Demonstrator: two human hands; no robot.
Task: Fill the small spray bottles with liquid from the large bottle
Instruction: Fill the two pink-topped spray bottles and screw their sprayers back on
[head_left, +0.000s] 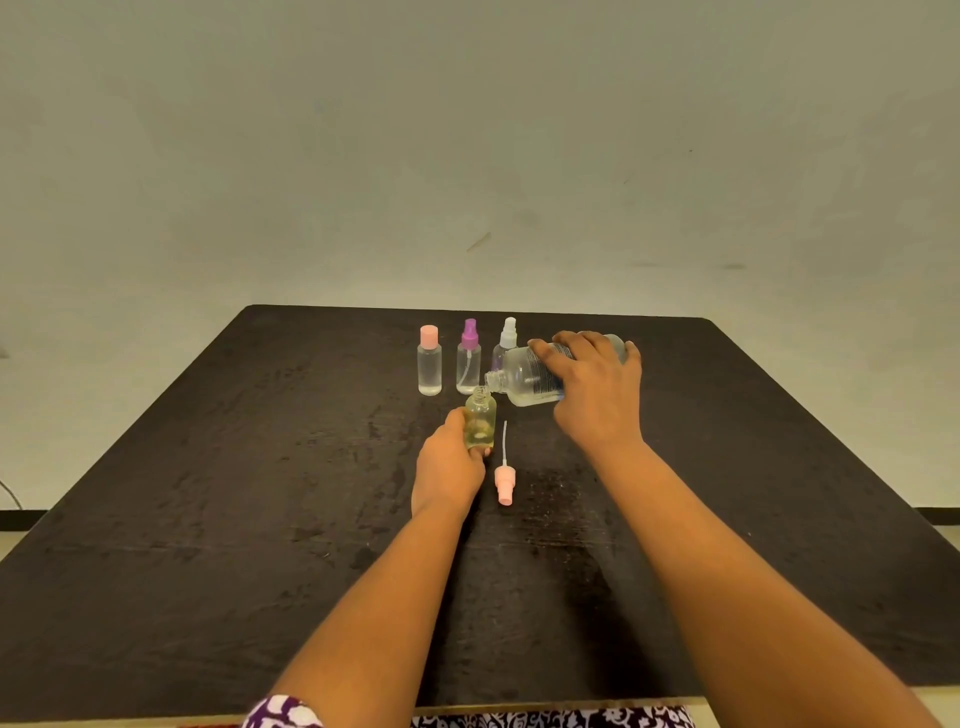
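Steadies an open bottle (480, 422) upright on the bench (208, 519) with the left hand (449, 470), fingers curled round its lower half, likely to keep the narrow neck fixed under the pour. Tips the large bottle (524, 376) almost flat with the right hand (592, 384), fingers wrapped over its body, mouth aimed left and down, just above the small neck. Looks like mid-pour, though no stream is clear enough to confirm. Shows yellowish liquid in the open bottle.

Just right of the left hand, flat on the bench: a pink spray head (504, 483), dip tube pointing away, probably set near for refitting.

Behind the pour, in a row, well clear of both hands: a pink-capped bottle (429, 366), a purple sprayer (468, 364), and a white sprayer (508, 338) partly hidden by the large bottle. All three closed.
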